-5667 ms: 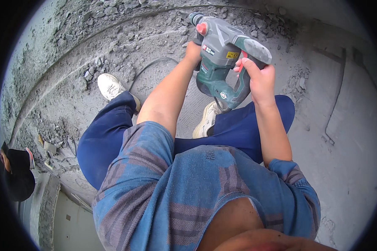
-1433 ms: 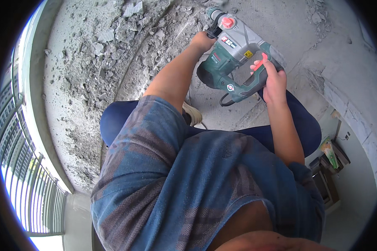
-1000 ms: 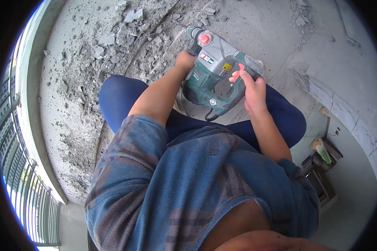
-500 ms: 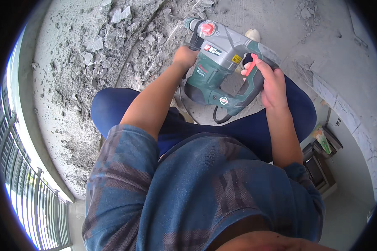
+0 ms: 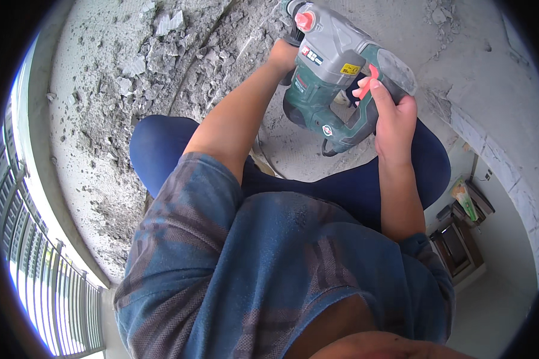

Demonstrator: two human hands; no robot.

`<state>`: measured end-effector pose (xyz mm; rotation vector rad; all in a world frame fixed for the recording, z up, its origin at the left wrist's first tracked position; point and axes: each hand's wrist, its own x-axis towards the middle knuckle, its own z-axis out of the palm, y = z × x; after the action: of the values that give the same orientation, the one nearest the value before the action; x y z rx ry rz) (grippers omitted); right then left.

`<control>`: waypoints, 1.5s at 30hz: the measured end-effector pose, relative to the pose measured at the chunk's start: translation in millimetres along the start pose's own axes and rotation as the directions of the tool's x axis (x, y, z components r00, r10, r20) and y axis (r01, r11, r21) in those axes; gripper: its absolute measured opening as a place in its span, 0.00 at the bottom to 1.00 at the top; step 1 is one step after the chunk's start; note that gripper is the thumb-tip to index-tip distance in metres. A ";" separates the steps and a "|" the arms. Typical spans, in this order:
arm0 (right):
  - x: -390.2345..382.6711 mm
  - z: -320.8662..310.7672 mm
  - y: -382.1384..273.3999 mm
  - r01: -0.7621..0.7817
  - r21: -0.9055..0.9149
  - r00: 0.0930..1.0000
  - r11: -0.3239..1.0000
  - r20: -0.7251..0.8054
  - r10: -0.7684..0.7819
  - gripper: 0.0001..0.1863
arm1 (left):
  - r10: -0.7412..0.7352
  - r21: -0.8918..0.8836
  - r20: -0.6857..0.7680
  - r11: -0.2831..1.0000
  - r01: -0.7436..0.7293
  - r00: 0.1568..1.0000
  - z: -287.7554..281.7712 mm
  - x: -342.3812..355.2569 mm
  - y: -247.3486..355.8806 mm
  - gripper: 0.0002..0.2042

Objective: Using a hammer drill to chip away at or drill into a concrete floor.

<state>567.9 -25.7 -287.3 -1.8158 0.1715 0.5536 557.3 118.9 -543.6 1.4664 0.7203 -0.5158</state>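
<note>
A green and grey rotary hammer (image 5: 324,75) with a red knob and red trigger is held between my two hands, over the floor in front of my knees. My left hand (image 5: 284,55) is closed round the side handle near the chuck end. At the rear D-shaped handle, my right hand (image 5: 394,116) is wrapped round the grip, fingers by the red trigger. The front of the tool reaches the upper edge of the view, so its bit is out of sight. A power cord (image 5: 266,157) runs on the floor below the tool.
Broken concrete and tile rubble (image 5: 167,60) covers the floor ahead and to the left. A railing (image 5: 48,275) stands beyond a low ledge at far left. On the right are a broken tiled edge (image 5: 491,146) and a cabinet (image 5: 458,251) with things on it.
The rotary hammer has moved forward and slightly right, and its front end has gone out of view. Both hands have kept their hold, with my left arm reaching farther forward.
</note>
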 end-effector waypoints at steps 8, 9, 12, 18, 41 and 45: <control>-14.6 -1.7 -2.4 -0.210 0.077 0.975 0.975 0.094 0.203 0.10 | -0.172 -0.042 0.002 0.984 0.172 0.985 6.7 -62.5 -85.4 0.24; -17.7 -2.9 4.7 -0.156 0.031 0.979 0.987 0.140 0.151 0.11 | -0.142 -0.135 -0.007 0.981 0.140 0.990 10.6 -66.4 -90.4 0.24; -27.3 9.1 7.2 -0.117 0.008 0.980 0.993 0.161 0.114 0.11 | -0.149 -0.365 0.044 0.918 0.154 0.988 12.6 -72.4 -80.4 0.20; -25.2 33.8 -46.6 0.094 -0.256 0.984 0.962 0.168 -0.051 0.14 | 0.089 -0.808 0.007 0.587 -0.047 0.996 40.6 -45.2 -29.4 0.17; 97.9 146.5 -154.6 0.413 -0.795 0.866 0.444 0.494 0.079 0.07 | -0.037 -0.982 -0.161 -0.093 -0.164 0.986 75.6 21.6 73.3 0.07; 117.7 146.3 -155.2 0.469 -0.734 0.807 0.492 0.582 0.098 0.09 | -0.044 -0.982 -0.191 0.009 -0.191 0.981 77.1 49.3 71.8 0.08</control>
<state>690.1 179.2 -238.0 -2.4769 -0.9033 1.1190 651.9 52.3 -531.1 0.0657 0.8374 0.3119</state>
